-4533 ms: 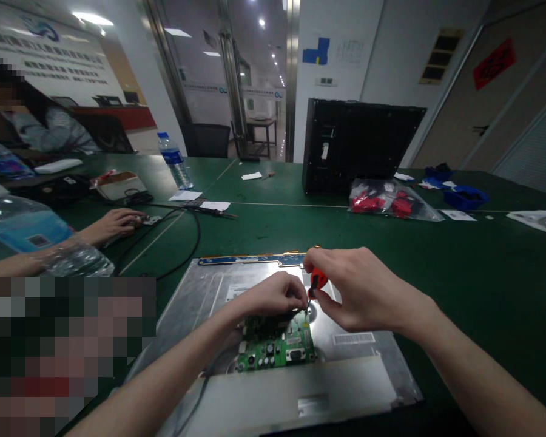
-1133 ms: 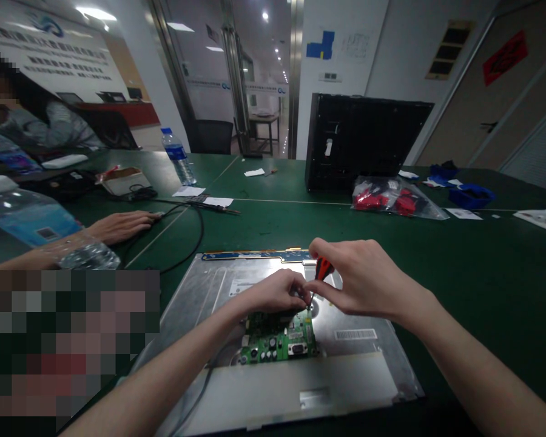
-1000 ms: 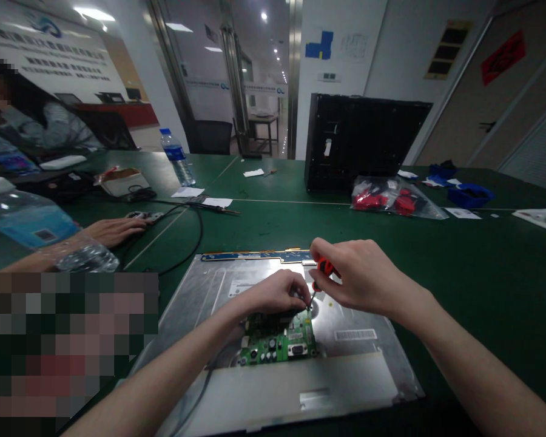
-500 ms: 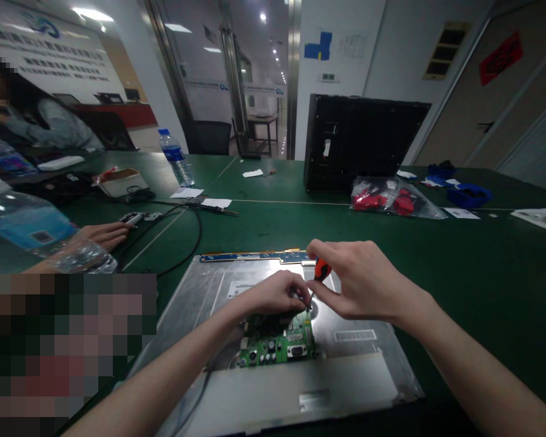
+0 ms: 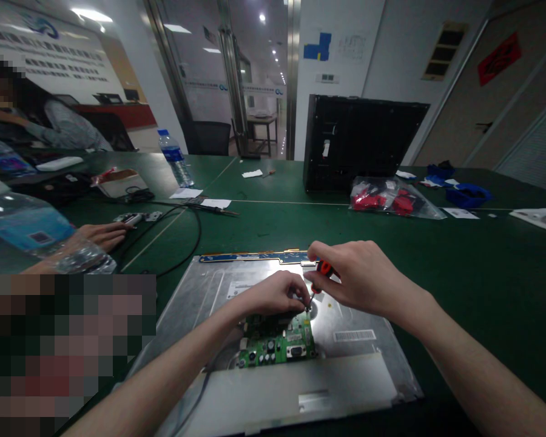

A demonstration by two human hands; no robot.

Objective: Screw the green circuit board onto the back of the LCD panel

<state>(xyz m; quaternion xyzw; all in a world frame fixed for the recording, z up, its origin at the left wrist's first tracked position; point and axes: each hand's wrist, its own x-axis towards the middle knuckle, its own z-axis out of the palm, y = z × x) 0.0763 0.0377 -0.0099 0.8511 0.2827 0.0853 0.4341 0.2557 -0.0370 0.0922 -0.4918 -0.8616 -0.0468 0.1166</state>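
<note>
My right hand is closed around the red and black handle of a screwdriver. The screwdriver slants down to the left, its tip at the upper right corner of a green circuit board. My left hand reaches over the board, fingers pinched together right beside that tip; what they hold is too small to make out. The board lies on the metal back of a flat display panel, and a narrow blue circuit strip runs along the panel's far edge.
At the left, another person's hand rests near a large water bottle. A black cable loops beside the panel. Further back stand a black monitor, a bag of red parts and a smaller bottle.
My right thumb and fingers have shifted on the screwdriver handle, showing more of its red and black end. The tip stays at the board's corner. My left hand has hardly moved.
</note>
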